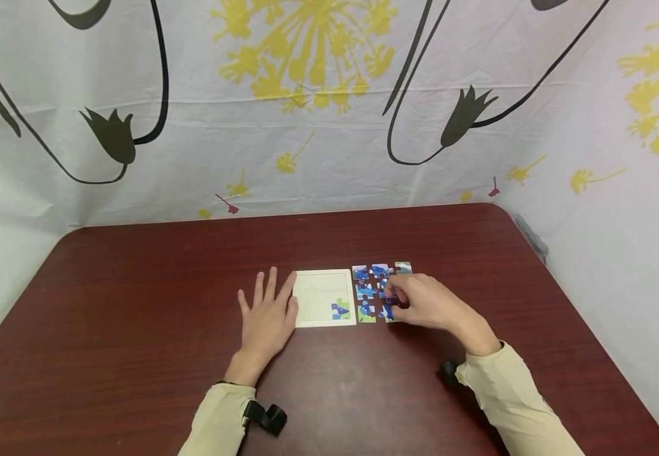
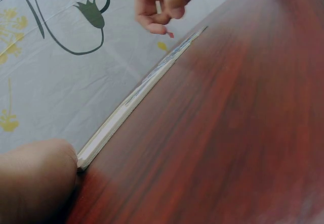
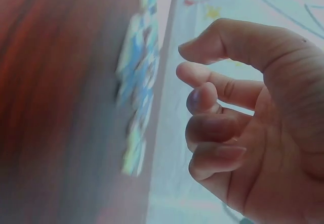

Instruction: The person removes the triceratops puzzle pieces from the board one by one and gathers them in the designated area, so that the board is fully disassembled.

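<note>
A cream puzzle tray (image 1: 312, 294) lies on the table, with one blue-and-green puzzle piece (image 1: 341, 310) in its lower right corner. My left hand (image 1: 267, 322) rests on the tabletop with fingers spread, its thumb (image 2: 43, 173) right at the tray's left edge. Loose puzzle pieces (image 1: 365, 291) sit in rows just right of the tray. Over the right-hand ones hovers my right hand (image 1: 435, 305), hiding some of them. In the right wrist view its fingers (image 3: 212, 128) are loosely bent, thumb and index finger slightly apart, with nothing between them.
The dark red-brown table (image 1: 135, 304) extends around the tray on all sides. Behind it hangs a white cloth (image 1: 329, 158) with yellow and grey flower prints, which continues along the right side. Black wrist cameras (image 1: 272, 419) are strapped at both sleeves.
</note>
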Tool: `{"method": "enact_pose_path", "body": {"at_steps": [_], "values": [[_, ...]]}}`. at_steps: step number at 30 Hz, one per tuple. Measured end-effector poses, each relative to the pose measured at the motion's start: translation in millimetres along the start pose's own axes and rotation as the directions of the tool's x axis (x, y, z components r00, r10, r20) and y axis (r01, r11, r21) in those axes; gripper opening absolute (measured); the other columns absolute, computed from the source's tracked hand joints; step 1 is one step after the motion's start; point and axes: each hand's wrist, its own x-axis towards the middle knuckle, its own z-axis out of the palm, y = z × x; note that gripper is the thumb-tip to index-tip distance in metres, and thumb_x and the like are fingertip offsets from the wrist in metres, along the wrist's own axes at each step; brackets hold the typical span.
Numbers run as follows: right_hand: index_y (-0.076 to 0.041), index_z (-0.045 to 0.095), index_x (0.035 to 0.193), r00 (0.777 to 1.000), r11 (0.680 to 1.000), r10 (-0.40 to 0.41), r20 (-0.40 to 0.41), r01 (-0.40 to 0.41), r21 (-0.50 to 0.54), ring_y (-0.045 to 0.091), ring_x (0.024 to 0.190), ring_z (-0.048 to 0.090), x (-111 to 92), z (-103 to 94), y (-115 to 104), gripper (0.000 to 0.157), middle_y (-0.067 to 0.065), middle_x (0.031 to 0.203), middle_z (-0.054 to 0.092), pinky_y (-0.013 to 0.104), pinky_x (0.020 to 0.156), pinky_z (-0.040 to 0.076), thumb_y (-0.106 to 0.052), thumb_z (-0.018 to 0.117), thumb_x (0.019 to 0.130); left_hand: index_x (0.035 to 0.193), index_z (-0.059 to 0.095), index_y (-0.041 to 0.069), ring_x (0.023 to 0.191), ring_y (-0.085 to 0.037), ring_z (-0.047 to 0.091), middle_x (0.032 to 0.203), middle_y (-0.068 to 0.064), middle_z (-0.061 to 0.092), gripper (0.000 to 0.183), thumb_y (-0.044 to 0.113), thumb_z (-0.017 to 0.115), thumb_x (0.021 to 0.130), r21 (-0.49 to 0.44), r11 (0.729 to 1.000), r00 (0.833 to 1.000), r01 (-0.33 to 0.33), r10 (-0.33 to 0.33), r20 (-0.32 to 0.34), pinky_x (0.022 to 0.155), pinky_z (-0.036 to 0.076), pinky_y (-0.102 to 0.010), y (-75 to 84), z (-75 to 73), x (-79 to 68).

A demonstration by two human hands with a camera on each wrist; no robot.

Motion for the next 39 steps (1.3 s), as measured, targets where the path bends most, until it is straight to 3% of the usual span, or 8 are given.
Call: {"method": "enact_pose_path", "body": {"at_steps": [7,13,19,30,39], "values": [[-0.009,0.063,0.089,0.994,0.994,-0.106,0.028,0.107,-0.024,0.008,0.061,0.042,23.1,13.3,-32.9,0.019,-0.004,0.067,0.049,0.026,0.057,0.037,-0.020,0.072,0.076,0.147,0.032,0.026,0.140,-0.031,0.006,0.153,-0.011,0.019,0.049,0.035,0.034,0.099,0.002,1.000,1.000,-0.003,0.003,-0.007,0.102,0.000,-0.064,0.3,-0.2,-0.1],[-0.006,0.065,0.085,0.995,0.995,-0.092,0.048,0.094,-0.041,0.008,0.062,0.045,38.3,26.3,-48.8,0.017,-0.004,0.074,0.051,0.025,0.056,0.040,-0.019,0.072,0.076,0.146,0.033,0.025,0.140,-0.030,0.007,0.153,-0.011,0.019,0.048,0.035,0.036,0.099,0.008,1.000,1.000,-0.008,0.008,-0.020,0.102,0.001,-0.065,1.4,-2.9,1.7],[-0.006,0.065,0.084,0.998,0.997,-0.058,0.022,0.059,-0.053,0.006,0.059,0.046,39.4,30.9,-51.7,0.018,-0.007,0.071,0.049,0.024,0.054,0.041,-0.018,0.075,0.075,0.147,0.032,0.026,0.140,-0.030,0.006,0.153,-0.010,0.018,0.049,0.036,0.033,0.099,0.013,1.000,1.000,-0.005,0.005,-0.005,0.102,-0.001,-0.064,1.0,-3.4,2.7],[-0.006,0.061,0.091,0.998,0.997,-0.049,0.043,0.046,0.068,0.009,0.065,0.047,38.4,34.3,-45.4,0.027,-0.003,0.070,0.052,0.026,0.063,0.042,-0.018,0.079,0.074,0.146,0.034,0.025,0.140,-0.032,0.007,0.152,-0.011,0.020,0.048,0.035,0.035,0.098,0.004,1.000,1.000,-0.007,0.007,-0.020,0.102,0.001,-0.065,1.1,-1.1,0.6],[-0.008,0.059,0.089,0.999,0.998,-0.043,0.025,0.042,0.048,0.009,0.062,0.045,38.5,34.3,-48.2,0.028,-0.003,0.068,0.050,0.027,0.060,0.041,-0.019,0.080,0.073,0.146,0.033,0.025,0.140,-0.031,0.007,0.152,-0.011,0.020,0.049,0.035,0.034,0.099,0.005,1.000,1.000,-0.003,0.003,-0.014,0.102,0.001,-0.064,1.4,-1.9,0.7]]}}
